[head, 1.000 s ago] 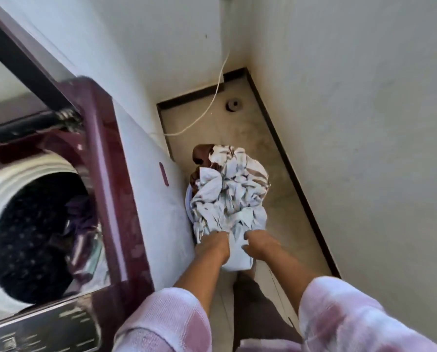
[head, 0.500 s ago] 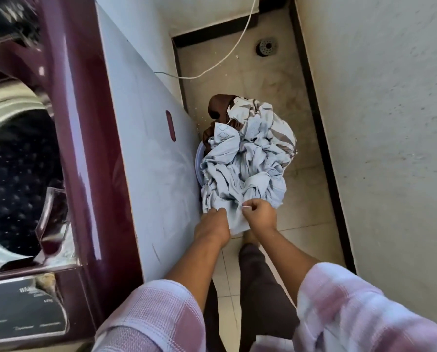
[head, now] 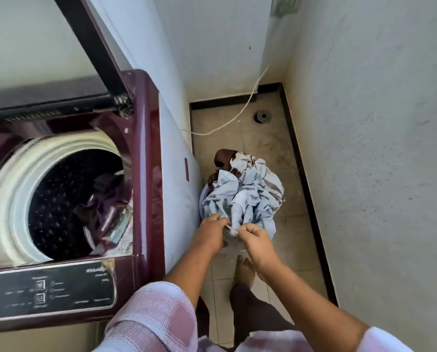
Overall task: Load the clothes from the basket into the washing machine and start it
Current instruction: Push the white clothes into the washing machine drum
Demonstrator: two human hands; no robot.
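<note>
The basket (head: 202, 199) stands on the tiled floor (head: 283, 240) in a narrow strip between the white side panel of the washing machine (head: 146, 174) and the wall (head: 364, 148) on the right, touching or just beside the panel, with only its pale rim showing under the heap. The clothes (head: 245, 196), pale blue cloth with brown-striped and dark brown pieces on top, pile well above that rim. The left hand (head: 209, 233) and right hand (head: 256, 237) meet at the near edge of the heap, each grip closed tight on a bunched fold of the pale cloth. A bare foot (head: 245, 269) stands just behind the basket. A white cord (head: 248, 107) hangs down the far corner and trails across the floor toward the machine, near a round floor drain (head: 263, 116). The machine's lid (head: 90, 41) stands raised, and the drum (head: 67, 199) is open with dark purple cloth already inside. The control panel (head: 50, 293) carries white print too blurred to read, a brand word at its right end included.
</note>
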